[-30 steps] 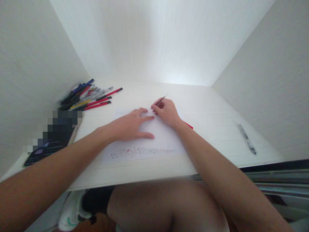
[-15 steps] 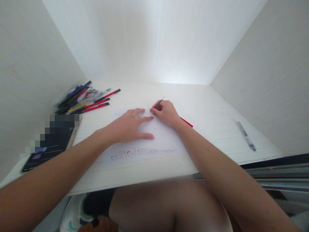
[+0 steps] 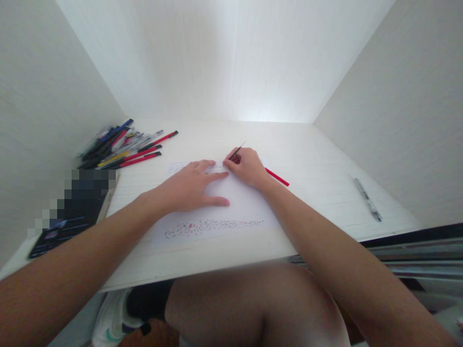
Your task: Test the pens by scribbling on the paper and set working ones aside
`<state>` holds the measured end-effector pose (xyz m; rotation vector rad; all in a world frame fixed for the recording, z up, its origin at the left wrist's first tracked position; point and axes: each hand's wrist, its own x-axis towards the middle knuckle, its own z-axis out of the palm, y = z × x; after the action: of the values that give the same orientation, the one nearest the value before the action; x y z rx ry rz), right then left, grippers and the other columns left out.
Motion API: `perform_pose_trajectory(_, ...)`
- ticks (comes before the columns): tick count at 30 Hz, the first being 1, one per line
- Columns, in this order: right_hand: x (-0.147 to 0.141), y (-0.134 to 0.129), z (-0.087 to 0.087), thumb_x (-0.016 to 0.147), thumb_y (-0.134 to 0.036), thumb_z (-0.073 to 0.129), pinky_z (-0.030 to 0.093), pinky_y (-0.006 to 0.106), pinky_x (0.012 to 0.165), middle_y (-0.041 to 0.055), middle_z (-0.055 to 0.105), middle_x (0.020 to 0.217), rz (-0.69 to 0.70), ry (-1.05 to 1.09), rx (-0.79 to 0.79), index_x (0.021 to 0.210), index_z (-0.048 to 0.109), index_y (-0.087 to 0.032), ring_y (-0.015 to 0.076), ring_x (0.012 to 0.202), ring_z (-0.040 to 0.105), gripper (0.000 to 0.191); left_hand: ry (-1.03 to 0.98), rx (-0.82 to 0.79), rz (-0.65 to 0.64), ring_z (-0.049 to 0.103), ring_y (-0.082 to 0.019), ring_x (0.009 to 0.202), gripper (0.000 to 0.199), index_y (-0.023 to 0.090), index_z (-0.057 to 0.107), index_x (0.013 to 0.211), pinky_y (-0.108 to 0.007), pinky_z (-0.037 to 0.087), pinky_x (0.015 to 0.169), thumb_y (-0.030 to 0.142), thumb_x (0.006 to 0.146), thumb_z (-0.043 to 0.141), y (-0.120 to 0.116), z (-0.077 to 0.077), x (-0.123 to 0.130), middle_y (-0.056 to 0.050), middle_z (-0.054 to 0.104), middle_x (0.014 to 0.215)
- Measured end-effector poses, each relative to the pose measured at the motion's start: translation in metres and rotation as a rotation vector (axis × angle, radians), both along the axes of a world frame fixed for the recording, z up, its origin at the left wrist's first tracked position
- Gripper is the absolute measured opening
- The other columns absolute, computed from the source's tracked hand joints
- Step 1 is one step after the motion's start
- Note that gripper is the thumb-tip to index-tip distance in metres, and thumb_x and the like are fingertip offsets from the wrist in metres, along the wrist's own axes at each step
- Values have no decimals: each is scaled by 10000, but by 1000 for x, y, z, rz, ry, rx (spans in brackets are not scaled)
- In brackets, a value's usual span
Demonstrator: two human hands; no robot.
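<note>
- Sheet (image 3: pixel 246 205) on desk (image 3: pixel 318 168), under both hands; dark/red writing (image 3: pixel 217 225) too small to read
- Right hand (image 3: pixel 248 166) pinches thin pen (image 3: pixel 236 152) near top lines
- Left hand (image 3: pixel 190 187) spread flat, hiding part of sheet
- Pen pile (image 3: pixel 114 158) left; red stick (image 3: pixel 277 177) beside right hand
</note>
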<state>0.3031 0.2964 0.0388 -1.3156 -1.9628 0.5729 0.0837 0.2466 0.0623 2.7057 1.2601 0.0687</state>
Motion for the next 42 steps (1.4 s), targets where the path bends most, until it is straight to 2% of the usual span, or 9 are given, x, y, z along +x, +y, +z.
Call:
perform_pose_trajectory(28,-1,-4,6,889,-227,680,522,342,748,97,770,892,-31,-21,-17,838,729,-171,216,844,675,91,11,-20,1,361,-426,1552,982,309,481,1623,-558,271,1266,926,859,464,0,3,1,-140,354,1727)
perform_pose_trajectory(42,1,-3,3,892,-232,684,520,354,768,110,760,925,-56,-13,-23,849,748,-169,230,878,668,100,28,-20,-4,359,-412,1557,977,311,468,1629,-558,267,1268,926,870,444,-1,4,2,-149,363,1721)
